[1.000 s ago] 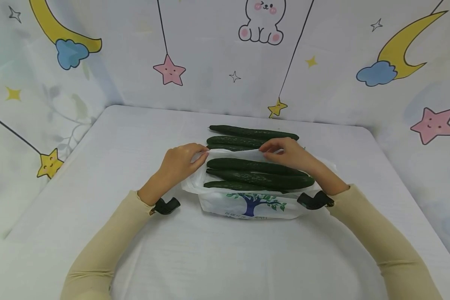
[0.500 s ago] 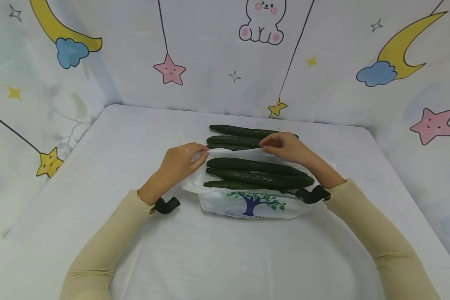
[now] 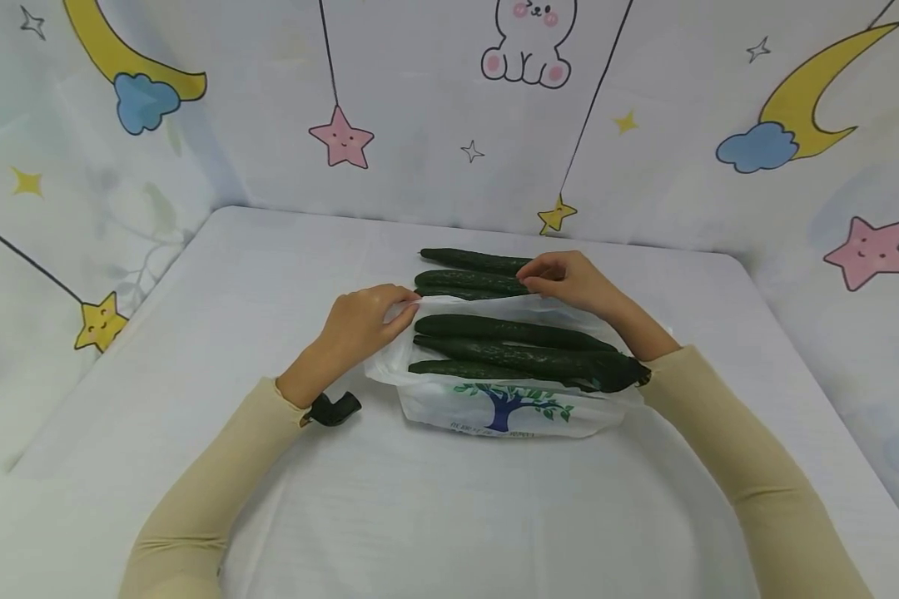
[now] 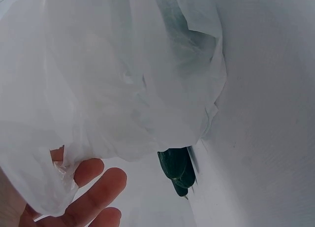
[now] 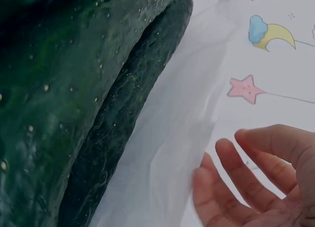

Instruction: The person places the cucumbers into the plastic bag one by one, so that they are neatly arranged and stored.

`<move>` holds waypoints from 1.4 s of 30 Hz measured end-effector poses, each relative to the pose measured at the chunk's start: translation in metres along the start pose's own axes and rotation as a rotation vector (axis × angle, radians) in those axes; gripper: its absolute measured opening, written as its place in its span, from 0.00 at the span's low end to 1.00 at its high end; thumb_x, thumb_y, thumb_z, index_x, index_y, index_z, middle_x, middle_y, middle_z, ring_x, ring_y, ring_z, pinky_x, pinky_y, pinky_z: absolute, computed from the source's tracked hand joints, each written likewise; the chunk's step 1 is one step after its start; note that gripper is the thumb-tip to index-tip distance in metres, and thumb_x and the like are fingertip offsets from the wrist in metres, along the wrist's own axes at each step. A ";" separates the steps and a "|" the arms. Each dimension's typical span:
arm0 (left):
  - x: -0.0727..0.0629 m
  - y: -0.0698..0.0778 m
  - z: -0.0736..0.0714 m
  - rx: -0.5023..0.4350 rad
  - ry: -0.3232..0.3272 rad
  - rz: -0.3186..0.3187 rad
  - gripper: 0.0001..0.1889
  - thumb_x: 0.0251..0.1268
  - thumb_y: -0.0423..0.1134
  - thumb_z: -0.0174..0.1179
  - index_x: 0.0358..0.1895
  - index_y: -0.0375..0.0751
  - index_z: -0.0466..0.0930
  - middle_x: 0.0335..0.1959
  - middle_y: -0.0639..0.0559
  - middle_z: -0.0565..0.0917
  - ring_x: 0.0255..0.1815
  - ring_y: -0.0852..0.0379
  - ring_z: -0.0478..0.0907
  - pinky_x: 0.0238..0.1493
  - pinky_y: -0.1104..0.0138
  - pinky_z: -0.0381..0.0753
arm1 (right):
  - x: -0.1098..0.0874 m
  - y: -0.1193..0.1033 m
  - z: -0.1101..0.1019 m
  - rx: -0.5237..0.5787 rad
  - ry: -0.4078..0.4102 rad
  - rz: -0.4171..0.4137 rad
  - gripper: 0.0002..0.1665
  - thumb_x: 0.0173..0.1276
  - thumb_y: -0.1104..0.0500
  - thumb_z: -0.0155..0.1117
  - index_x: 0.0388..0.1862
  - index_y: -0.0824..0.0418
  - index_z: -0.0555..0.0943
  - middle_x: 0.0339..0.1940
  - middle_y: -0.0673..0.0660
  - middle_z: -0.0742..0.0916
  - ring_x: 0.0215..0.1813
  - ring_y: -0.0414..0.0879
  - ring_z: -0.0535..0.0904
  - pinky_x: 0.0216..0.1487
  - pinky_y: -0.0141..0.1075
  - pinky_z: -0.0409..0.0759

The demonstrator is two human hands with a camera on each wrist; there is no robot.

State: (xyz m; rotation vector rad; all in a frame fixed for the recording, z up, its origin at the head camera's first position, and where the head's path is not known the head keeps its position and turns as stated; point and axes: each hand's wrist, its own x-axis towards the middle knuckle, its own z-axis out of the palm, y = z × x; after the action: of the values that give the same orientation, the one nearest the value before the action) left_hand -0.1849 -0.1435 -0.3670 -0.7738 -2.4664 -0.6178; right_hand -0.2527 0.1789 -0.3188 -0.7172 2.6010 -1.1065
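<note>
A white plastic bag (image 3: 449,409) with a tree print lies on the table, its mouth spread toward me. Several dark green cucumbers (image 3: 513,334) lie side by side inside it. At the bag's left rim, my left hand (image 3: 361,326) pinches the thin plastic; the left wrist view shows the film (image 4: 98,89) caught between thumb and fingers. My right hand (image 3: 580,287) hovers just behind the far rim, over the cucumbers (image 3: 468,281) behind the bag. In the right wrist view its fingers (image 5: 231,207) are loosely bent and apart from the thumb, with nothing held.
One more cucumber (image 3: 468,259) lies farthest back, partly hidden by the right hand. The table has a white cloth (image 3: 419,516). A white backdrop (image 3: 419,83) with moons and stars rises behind and at both sides. A black wrist mount (image 3: 335,409) sits under the left wrist.
My right hand has left the bag's far rim and moved back over the cucumbers behind it. The left hand stays at the left rim.
</note>
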 end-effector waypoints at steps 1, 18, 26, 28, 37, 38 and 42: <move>0.000 0.000 0.000 0.000 -0.002 0.000 0.09 0.66 0.39 0.63 0.42 0.38 0.87 0.40 0.46 0.88 0.35 0.50 0.86 0.20 0.60 0.79 | 0.001 0.002 0.000 0.004 0.000 0.002 0.19 0.74 0.58 0.58 0.56 0.70 0.79 0.52 0.69 0.83 0.49 0.57 0.81 0.48 0.45 0.79; 0.000 0.000 0.001 0.005 0.005 -0.001 0.08 0.66 0.38 0.63 0.41 0.38 0.87 0.40 0.46 0.88 0.36 0.50 0.86 0.22 0.60 0.80 | 0.026 0.027 -0.001 0.067 -0.049 0.016 0.19 0.73 0.62 0.59 0.57 0.73 0.77 0.57 0.70 0.81 0.57 0.56 0.79 0.53 0.35 0.77; 0.000 0.000 0.001 0.009 0.005 0.010 0.08 0.66 0.38 0.63 0.41 0.38 0.87 0.40 0.46 0.88 0.36 0.50 0.86 0.21 0.60 0.79 | 0.033 0.038 -0.002 0.066 -0.071 0.072 0.20 0.71 0.64 0.60 0.59 0.72 0.76 0.59 0.70 0.80 0.61 0.60 0.76 0.58 0.47 0.75; 0.000 0.001 0.001 0.011 0.002 0.009 0.09 0.66 0.39 0.63 0.42 0.38 0.87 0.41 0.46 0.88 0.36 0.50 0.86 0.22 0.60 0.80 | 0.034 0.040 -0.002 0.058 -0.083 0.089 0.21 0.72 0.64 0.60 0.60 0.72 0.75 0.60 0.70 0.79 0.62 0.61 0.76 0.59 0.49 0.75; 0.000 0.001 0.000 0.011 -0.014 -0.007 0.09 0.66 0.39 0.62 0.42 0.38 0.87 0.41 0.46 0.88 0.36 0.50 0.86 0.21 0.60 0.79 | 0.037 0.052 -0.001 -0.019 -0.146 0.151 0.25 0.73 0.63 0.57 0.64 0.74 0.70 0.64 0.73 0.75 0.66 0.65 0.69 0.65 0.55 0.67; 0.000 0.001 0.000 0.012 -0.014 -0.008 0.09 0.66 0.39 0.62 0.42 0.38 0.87 0.41 0.46 0.88 0.36 0.50 0.86 0.22 0.60 0.80 | 0.037 0.052 -0.001 -0.034 -0.152 0.157 0.25 0.73 0.63 0.57 0.65 0.75 0.70 0.65 0.73 0.74 0.67 0.65 0.68 0.66 0.56 0.66; 0.000 0.001 0.000 0.007 -0.014 -0.007 0.09 0.66 0.39 0.62 0.42 0.38 0.87 0.41 0.46 0.88 0.36 0.50 0.86 0.21 0.60 0.79 | 0.037 0.058 0.000 -0.074 -0.152 0.166 0.25 0.74 0.62 0.56 0.65 0.74 0.70 0.65 0.73 0.74 0.69 0.65 0.67 0.67 0.56 0.65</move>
State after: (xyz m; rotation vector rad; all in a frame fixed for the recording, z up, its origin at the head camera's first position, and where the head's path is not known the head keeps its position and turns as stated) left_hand -0.1848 -0.1426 -0.3671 -0.7697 -2.4839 -0.6075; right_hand -0.3046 0.1941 -0.3612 -0.5641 2.5299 -0.8771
